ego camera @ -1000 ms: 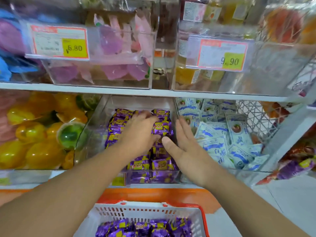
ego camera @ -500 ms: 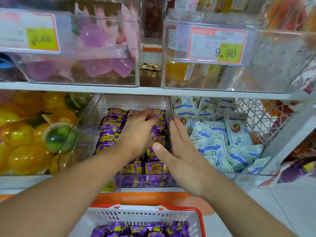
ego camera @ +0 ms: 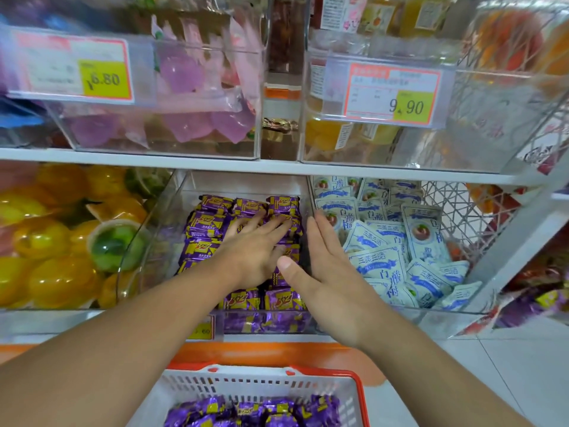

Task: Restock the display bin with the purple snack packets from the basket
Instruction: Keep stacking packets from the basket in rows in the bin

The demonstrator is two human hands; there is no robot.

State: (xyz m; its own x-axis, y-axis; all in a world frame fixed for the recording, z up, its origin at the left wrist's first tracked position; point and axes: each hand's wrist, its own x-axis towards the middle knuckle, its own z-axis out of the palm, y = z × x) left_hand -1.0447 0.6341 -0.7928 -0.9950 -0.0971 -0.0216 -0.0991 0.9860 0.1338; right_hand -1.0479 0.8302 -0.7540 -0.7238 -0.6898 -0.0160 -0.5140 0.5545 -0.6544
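The left hand [ego camera: 255, 251] lies flat, fingers straight, pressing the purple snack packets [ego camera: 209, 229] in the display bin [ego camera: 154, 241]; the right hand [ego camera: 326, 272], also released, stands on edge beside the bin's right wall; more packets wait in the basket [ego camera: 261, 386]; pressing too hard may, I think, buckle the rows or crush packets, or push some over the front edge.

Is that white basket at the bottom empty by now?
No, not empty. Purple snack packets lie heaped in the white basket, filling the part in view. Its near end is cut off, so I cannot tell how full.
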